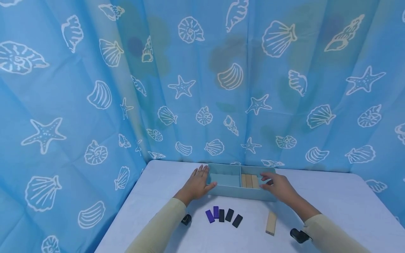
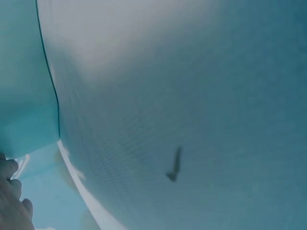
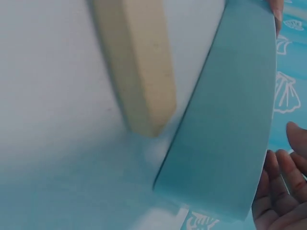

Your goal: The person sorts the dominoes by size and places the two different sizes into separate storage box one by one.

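A pale teal box with two compartments stands near the back of the table. My left hand rests on its left end, fingers straight and thumb at the front rim. Over the right end is my right hand, its fingers bent loosely beside the rim; in the right wrist view, thumb and fingers are apart with nothing between them. Several light wooden blocks lie side by side in the right compartment. Another wooden block lies on the table in front of the box's right end.
Small purple blocks and black blocks lie on the white-covered table in front of the box. A blue curtain with white shell prints hangs behind the table and along its left side.
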Available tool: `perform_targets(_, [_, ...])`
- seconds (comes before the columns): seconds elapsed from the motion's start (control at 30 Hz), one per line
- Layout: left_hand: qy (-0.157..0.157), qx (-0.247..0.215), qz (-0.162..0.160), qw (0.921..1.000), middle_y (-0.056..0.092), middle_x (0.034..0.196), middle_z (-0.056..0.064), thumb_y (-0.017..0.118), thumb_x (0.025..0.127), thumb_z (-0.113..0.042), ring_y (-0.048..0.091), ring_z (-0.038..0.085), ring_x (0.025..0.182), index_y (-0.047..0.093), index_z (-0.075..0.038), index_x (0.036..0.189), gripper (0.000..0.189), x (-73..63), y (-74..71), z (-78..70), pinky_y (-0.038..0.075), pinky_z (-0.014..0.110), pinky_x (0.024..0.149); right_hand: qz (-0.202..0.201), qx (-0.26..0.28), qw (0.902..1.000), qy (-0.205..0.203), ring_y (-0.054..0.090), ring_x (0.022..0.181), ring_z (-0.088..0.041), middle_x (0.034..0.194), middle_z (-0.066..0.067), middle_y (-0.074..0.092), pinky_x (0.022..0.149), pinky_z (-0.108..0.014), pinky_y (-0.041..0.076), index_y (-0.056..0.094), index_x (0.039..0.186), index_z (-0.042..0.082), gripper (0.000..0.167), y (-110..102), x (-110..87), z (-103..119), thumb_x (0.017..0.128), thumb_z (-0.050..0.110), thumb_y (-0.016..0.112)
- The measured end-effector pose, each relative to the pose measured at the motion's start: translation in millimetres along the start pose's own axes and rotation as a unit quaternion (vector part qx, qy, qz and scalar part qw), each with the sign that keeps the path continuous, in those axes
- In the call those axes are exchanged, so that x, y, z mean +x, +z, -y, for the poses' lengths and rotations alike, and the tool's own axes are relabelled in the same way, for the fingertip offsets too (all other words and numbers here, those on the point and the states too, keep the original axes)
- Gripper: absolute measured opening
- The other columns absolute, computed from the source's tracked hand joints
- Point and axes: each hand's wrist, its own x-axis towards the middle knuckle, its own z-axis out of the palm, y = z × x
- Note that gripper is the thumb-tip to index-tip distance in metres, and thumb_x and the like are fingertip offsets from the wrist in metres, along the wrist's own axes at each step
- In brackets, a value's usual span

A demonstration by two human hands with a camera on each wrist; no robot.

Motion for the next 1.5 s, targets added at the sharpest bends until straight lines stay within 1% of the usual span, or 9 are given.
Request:
perform_targets(0.33, [0.007,0.0,-0.003,1.0,0.02,0.159,0.012,0.034,0.098,-0.061,0.009,0.028,0.147,0.019,-0.001,0.154,0.083,-3.0,-3.1,0.5,0.011,0.045,0.117,-0.027,-0.028,0.9988,-0.03,0.059,0.101,-0.03,0.109,-0.011,0.063,0.084,-0.047,0.052,0.05,0.139,0.004,0.059,-8,-22.0,-3,0.087,0.017,0.074])
perform_targets(0.6, [0.005,0.001,0.003,1.0,0.018,0.16,0.011,0.032,0.098,-0.063,0.008,0.027,0.147,0.017,-0.001,0.154,0.085,-2.9,-4.8,2.6,0.009,0.044,0.117,-0.019,-0.01,0.9993,-0.032,0.059,0.089,-0.017,0.109,-0.007,0.061,0.071,-0.033,0.053,0.053,0.137,0.006,0.057,-6,-39.0,-11,0.085,0.017,0.075])
perform_targets(0.77, [0.004,0.002,0.007,1.0,0.017,0.16,0.011,0.033,0.098,-0.062,0.008,0.026,0.147,0.016,-0.002,0.154,0.084,-3.1,-5.6,4.2,0.009,0.044,0.117,-0.024,0.006,0.9985,-0.048,0.058,0.08,-0.008,0.099,0.0,0.061,0.068,-0.025,0.052,0.063,0.122,0.01,0.044,6,-53.4,-19,0.082,0.02,0.079])
perform_targets(0.83, [0.01,-0.001,0.008,0.9999,0.017,0.16,0.011,0.033,0.098,-0.062,0.008,0.026,0.147,0.016,-0.002,0.154,0.084,-2.0,-4.9,3.9,0.008,0.044,0.117,-0.011,0.01,0.9992,-0.036,0.058,0.08,-0.007,0.095,0.002,0.061,0.069,-0.025,0.052,0.066,0.114,0.012,0.038,10,-59.4,-22,0.081,0.022,0.08])
perform_targets(0.93, [0.014,-0.002,0.008,0.9999,0.017,0.16,0.011,0.032,0.098,-0.062,0.007,0.026,0.147,0.016,-0.002,0.154,0.084,-0.6,-3.2,3.3,0.008,0.044,0.117,0.034,0.016,0.9992,0.013,0.058,0.083,-0.01,0.094,0.003,0.062,0.071,-0.029,0.052,0.067,0.11,0.011,0.039,11,-65.9,-22,0.078,0.029,0.081])
perform_targets(1.07, [0.01,-0.002,0.011,0.9999,0.017,0.16,0.011,0.031,0.098,-0.063,0.007,0.027,0.147,0.016,-0.002,0.154,0.084,-1.0,-1.8,2.3,0.008,0.044,0.117,0.1,0.012,0.9913,0.085,0.058,0.09,-0.016,0.096,0.003,0.062,0.076,-0.038,0.052,0.065,0.114,0.007,0.057,13,-71.5,-21,0.072,0.04,0.084])
perform_targets(1.13, [0.009,0.0,0.015,0.9998,0.016,0.16,0.011,0.031,0.098,-0.063,0.006,0.026,0.147,0.016,-0.002,0.154,0.084,-1.6,-1.5,2.1,0.009,0.044,0.117,0.121,-0.003,0.9876,0.101,0.058,0.092,-0.016,0.098,0.002,0.061,0.08,-0.041,0.052,0.063,0.119,0.006,0.068,16,-74.3,-23,0.068,0.045,0.085])
perform_targets(1.33, [0.01,0.001,0.011,0.9999,0.016,0.16,0.011,0.03,0.098,-0.064,0.006,0.027,0.147,0.016,-0.002,0.155,0.085,-0.6,-2.2,2.1,0.008,0.045,0.117,0.132,-0.048,0.9817,0.129,0.058,0.092,-0.019,0.101,-0.002,0.058,0.084,-0.045,0.051,0.056,0.128,-0.002,0.095,22,-77.6,-29,0.06,0.057,0.085])
perform_targets(1.5, [0.014,-0.005,0.005,0.9999,0.017,0.16,0.012,0.032,0.098,-0.063,0.007,0.027,0.147,0.017,-0.002,0.154,0.084,0.6,-1.6,1.8,0.009,0.045,0.117,0.151,-0.071,0.9737,0.155,0.058,0.102,-0.033,0.107,-0.006,0.059,0.089,-0.053,0.047,0.058,0.127,0.0,0.099,24,-77.0,-29,0.056,0.064,0.082])
